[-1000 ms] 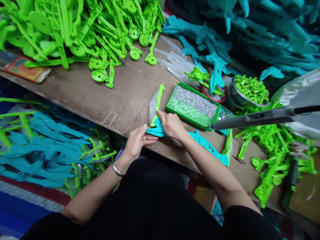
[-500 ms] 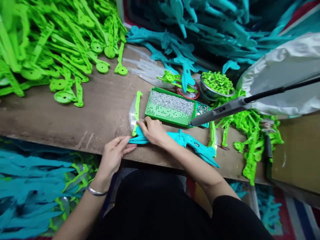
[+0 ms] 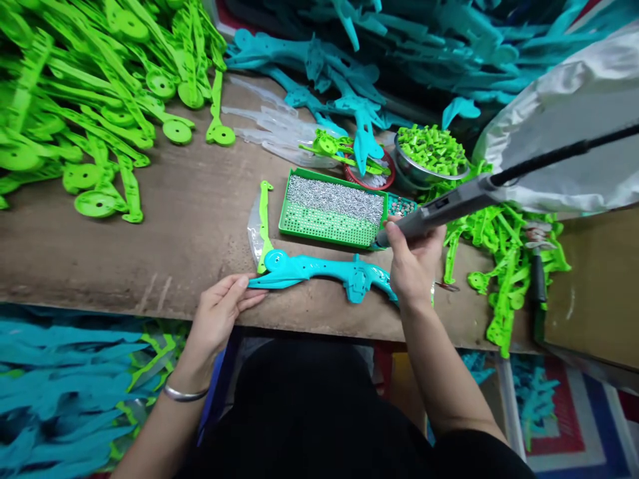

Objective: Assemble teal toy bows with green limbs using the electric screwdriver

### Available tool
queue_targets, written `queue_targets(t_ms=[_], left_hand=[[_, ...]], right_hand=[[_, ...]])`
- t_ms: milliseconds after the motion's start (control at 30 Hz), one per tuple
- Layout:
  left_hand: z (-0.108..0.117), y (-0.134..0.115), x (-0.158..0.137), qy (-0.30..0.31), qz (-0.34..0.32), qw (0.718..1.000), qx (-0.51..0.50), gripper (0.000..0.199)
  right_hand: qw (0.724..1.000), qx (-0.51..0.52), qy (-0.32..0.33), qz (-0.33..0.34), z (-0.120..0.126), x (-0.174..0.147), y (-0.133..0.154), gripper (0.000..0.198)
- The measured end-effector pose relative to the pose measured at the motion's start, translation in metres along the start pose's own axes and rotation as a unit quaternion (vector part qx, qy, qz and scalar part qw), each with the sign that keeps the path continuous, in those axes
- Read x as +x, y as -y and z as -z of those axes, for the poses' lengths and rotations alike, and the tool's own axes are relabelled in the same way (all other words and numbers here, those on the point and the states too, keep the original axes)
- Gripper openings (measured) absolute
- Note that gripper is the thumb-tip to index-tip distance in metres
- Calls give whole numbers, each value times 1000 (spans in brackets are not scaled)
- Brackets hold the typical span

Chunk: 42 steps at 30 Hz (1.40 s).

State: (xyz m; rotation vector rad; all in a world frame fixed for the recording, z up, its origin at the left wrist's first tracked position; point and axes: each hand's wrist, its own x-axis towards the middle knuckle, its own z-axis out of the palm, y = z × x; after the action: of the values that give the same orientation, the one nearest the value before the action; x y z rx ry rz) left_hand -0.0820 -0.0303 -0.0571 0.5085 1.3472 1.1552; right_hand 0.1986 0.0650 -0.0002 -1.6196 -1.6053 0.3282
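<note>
A turquoise plastic bow-shaped part lies along the front of the workbench. My left hand pinches its left tip between thumb and fingers. Against its round left end rests a lime-green arm with a clear blade-like piece. My right hand is closed around the grey electric screwdriver, thumb on the near side; the other fingers are partly hidden behind it. The screwdriver's tip points down-left at the corner of a green perforated tray of small screws. My right hand covers the turquoise part's right end.
Lime-green arms are heaped at the left, with more at the right. Behind the tray stand a metal bowl of small green pieces and a red basket. Clear strips lie nearby. A cardboard box borders the right.
My right hand has left the turquoise part's left end and moved right onto the screwdriver. My left hand still pinches the left tip. The view has shifted slightly.
</note>
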Motion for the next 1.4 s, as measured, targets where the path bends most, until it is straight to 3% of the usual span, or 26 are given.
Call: queue_targets(t_ms=[100,167,300,433,567,900,1133,1267,1400], left_hand=[[0,2,2,5,-4,1000,3,46],[0,4,3,-1,-11,1000,2,47],[-2,6,4,-9,-20,1000,-5,50],[-2,5,4,1,-21,1000,-11,49],[-1,4,3,5,-18,1000,-12,47],[-2,4,2,3,-10,1000,-14,46],[-3,4,3,9,-23,1000,-11,44],[-3,6,4,14,-22,1000,-6,45],[-4,5,4,20,-24,999,-15,46]], right_hand=[[998,25,56,22,-6,14,17,56],[988,131,62,52,-16,22,30,53],[920,376,22,110,-56,31,50,43],[901,426,20,80,-97,33,52,28],[884,460,39,77,-116,33,48,25],[880,467,50,66,-121,35,54,29],[901,421,81,62,-115,38,57,29],[878,466,68,87,-95,27,75,21],[833,515,177,101,-78,-4,98,20]])
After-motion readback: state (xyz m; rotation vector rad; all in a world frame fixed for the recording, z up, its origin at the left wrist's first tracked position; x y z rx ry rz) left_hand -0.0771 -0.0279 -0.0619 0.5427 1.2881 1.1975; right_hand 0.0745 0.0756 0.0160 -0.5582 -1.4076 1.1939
